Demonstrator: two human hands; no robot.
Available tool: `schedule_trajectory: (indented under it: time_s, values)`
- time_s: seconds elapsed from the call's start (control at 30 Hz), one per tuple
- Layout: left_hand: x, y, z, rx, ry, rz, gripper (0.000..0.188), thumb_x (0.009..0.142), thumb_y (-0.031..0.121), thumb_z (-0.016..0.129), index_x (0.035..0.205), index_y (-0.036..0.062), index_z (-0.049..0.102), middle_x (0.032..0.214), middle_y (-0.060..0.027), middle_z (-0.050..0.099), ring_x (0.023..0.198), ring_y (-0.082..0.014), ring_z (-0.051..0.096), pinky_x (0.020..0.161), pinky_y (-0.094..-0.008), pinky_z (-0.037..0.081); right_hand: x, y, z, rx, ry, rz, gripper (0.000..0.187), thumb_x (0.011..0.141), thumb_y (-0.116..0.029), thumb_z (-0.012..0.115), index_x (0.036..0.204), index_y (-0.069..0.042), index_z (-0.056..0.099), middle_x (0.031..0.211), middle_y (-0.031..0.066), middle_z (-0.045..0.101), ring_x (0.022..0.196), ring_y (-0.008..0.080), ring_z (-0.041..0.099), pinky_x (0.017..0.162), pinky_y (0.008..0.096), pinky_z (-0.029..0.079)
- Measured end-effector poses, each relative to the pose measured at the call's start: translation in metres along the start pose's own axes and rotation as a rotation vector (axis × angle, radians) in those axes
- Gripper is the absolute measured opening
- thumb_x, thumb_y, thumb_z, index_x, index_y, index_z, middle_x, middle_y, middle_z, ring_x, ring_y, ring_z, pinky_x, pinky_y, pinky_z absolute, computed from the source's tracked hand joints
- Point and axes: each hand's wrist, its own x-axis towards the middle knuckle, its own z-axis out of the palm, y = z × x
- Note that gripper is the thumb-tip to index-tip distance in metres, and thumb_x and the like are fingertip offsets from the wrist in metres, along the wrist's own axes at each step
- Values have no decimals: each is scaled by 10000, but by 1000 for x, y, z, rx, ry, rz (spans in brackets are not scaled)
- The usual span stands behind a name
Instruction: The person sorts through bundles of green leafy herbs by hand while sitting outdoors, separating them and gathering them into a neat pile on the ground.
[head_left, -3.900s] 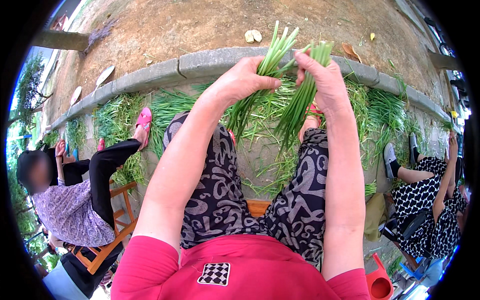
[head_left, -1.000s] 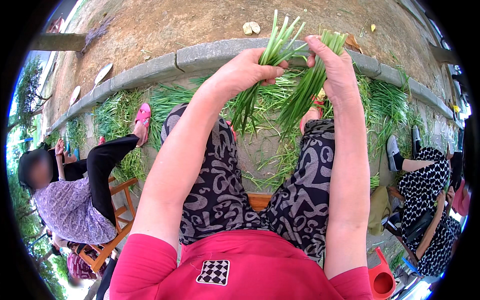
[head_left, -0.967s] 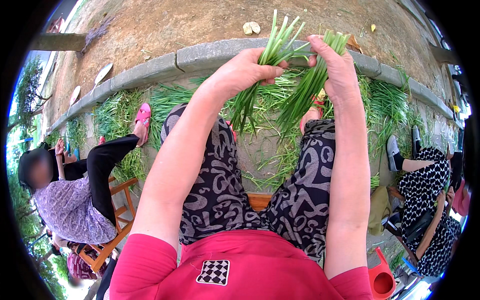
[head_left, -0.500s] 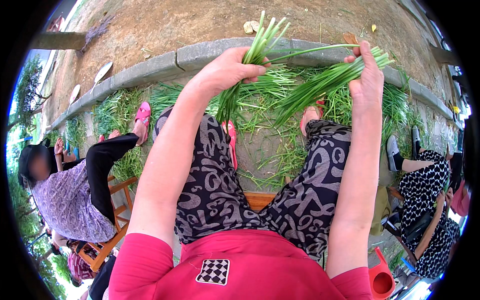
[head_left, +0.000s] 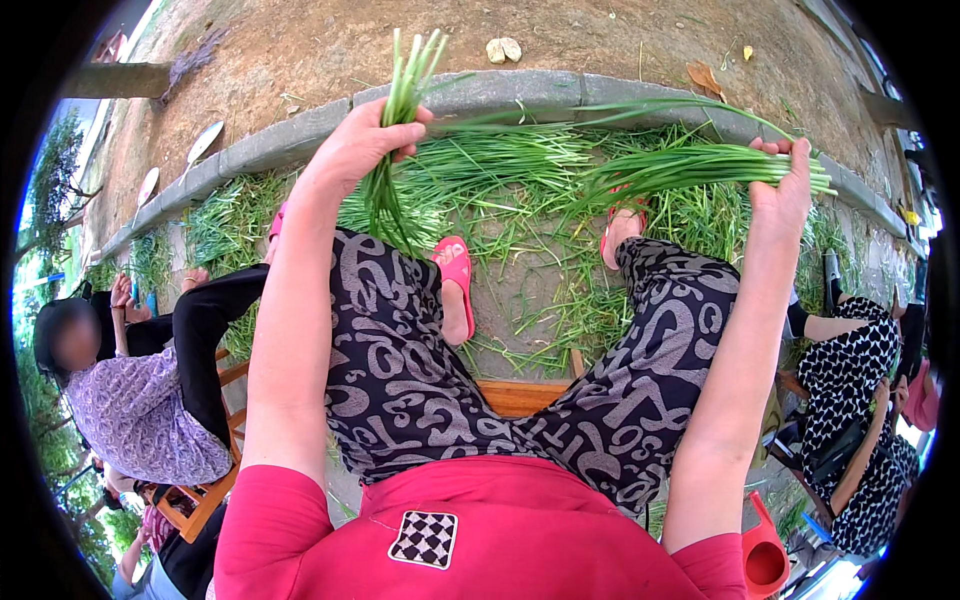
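My left hand (head_left: 362,146) is closed around a bunch of garlic chives, its pale stem ends pointing up and its green leaves hanging down. Away to the right, my right hand (head_left: 783,180) grips a second bunch of garlic chives (head_left: 680,170), held nearly level with the cut ends to the right. One long loose blade runs from the fingertips of my right hand toward the left, above that bunch. Beneath both hands, a heap of chives (head_left: 510,155) lies on the ground along the kerb.
A stone kerb (head_left: 480,96) curves across the far side, with bare soil beyond. Loose green scraps (head_left: 560,310) litter the paving between my pink sandals. Seated people (head_left: 150,410) are at the left and others at the right. A red plastic container (head_left: 765,560) stands at the lower right.
My hands have moved apart, the left one leftward and the right one rightward and slightly down. The long blade has come away from the left bunch and trails from my right hand.
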Motion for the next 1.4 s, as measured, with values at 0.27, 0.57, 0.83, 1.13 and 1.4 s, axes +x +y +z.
schedule_trajectory:
  time_s: [0.27,0.57,0.83,1.13,1.4]
  values:
    - [3,-1,2,-4,45,4,238,851,164,603,1043,25,588,757,4,544,688,-80,506,657,-223,413,-20,5,16,-45,-10,0,233,880,-202,611,944,-9,497,793,113,562,719,292,594,716,468,539]
    - [17,29,44,-79,-103,42,252,848,192,618,1040,30,599,799,19,555,701,-77,523,688,-219,425,-68,52,65,-280,-406,346,225,797,-188,713,853,-32,559,705,61,560,578,153,569,612,352,556]
    - [33,44,78,-49,-199,125,253,832,186,624,1016,13,619,806,4,572,695,-86,516,668,-229,413,-107,90,99,-534,-652,376,308,760,-167,742,979,-2,602,670,35,577,550,117,546,475,250,454]
    - [34,53,90,12,-241,111,261,849,187,605,1038,6,615,819,-4,581,708,-81,505,666,-233,422,-106,94,97,-552,-588,371,211,760,-142,731,905,-40,615,702,36,583,559,115,542,479,252,447]
    - [28,51,80,-11,-230,119,296,841,195,617,1056,-9,617,813,-1,578,699,-83,506,684,-223,415,-88,80,93,-412,-508,317,216,758,-125,741,891,-38,595,737,33,585,561,125,573,546,291,519]
